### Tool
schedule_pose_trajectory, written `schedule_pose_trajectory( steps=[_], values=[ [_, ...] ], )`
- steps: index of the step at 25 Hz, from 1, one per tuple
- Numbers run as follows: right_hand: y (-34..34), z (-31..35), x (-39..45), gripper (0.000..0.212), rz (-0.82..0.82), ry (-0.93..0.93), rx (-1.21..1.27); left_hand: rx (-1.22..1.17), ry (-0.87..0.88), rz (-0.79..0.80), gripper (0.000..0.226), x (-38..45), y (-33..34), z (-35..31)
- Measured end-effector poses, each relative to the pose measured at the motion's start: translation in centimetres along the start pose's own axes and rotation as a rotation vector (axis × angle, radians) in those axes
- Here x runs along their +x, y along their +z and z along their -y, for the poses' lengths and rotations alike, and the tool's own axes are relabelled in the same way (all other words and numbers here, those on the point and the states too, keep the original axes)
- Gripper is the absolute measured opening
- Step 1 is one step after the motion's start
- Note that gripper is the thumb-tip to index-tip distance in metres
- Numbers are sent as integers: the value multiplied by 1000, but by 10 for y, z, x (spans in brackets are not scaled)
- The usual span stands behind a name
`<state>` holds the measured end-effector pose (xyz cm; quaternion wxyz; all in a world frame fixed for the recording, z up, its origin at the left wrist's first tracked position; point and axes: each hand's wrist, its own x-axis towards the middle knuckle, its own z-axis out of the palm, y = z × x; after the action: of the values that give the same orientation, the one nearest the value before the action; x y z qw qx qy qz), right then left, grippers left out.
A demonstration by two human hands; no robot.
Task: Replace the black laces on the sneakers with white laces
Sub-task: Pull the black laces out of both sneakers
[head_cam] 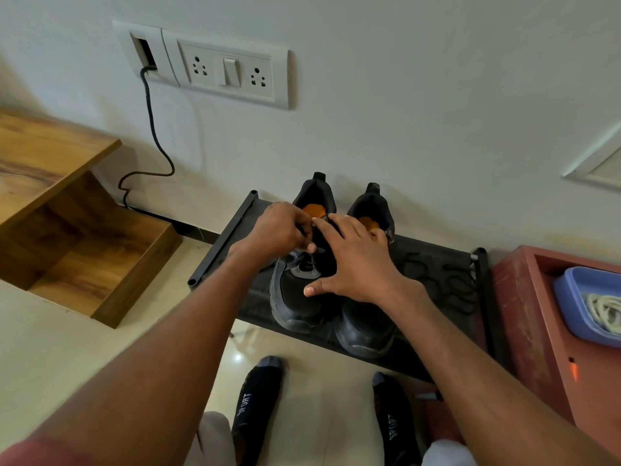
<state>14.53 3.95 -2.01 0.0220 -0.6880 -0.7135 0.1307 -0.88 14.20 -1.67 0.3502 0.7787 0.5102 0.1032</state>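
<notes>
Two black sneakers [299,304] are sitting side by side on a low black rack [437,264] against the wall, heels toward the wall, and the black lace [307,260] is still threaded on the left one. The left hand [279,230] is pinching that lace with curled fingers near the tongue, while the right hand [356,260] is resting over both shoes with fingers spread. To the right, white laces [605,312] are lying in a blue tub [571,297] on a red stand [531,314].
</notes>
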Motion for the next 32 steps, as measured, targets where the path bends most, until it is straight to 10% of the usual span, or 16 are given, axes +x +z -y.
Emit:
schedule_pose_trajectory(
  steps=[10, 16, 21, 32],
  values=[
    [6, -1, 3, 134, -36, 57, 59, -253, -36, -5, 7, -6, -10, 12],
    [7, -3, 2, 136, -45, 53, 63, 197, -2, -56, 26, -2, 6, -12],
    [5, -2, 1, 135, -32, 58, 77, -471, -153, -219, 20, -7, -17, -12],
    [8, -2, 2, 136, -54, 64, 111, 256, 102, -76, 23, -3, 4, -9]
  ],
)
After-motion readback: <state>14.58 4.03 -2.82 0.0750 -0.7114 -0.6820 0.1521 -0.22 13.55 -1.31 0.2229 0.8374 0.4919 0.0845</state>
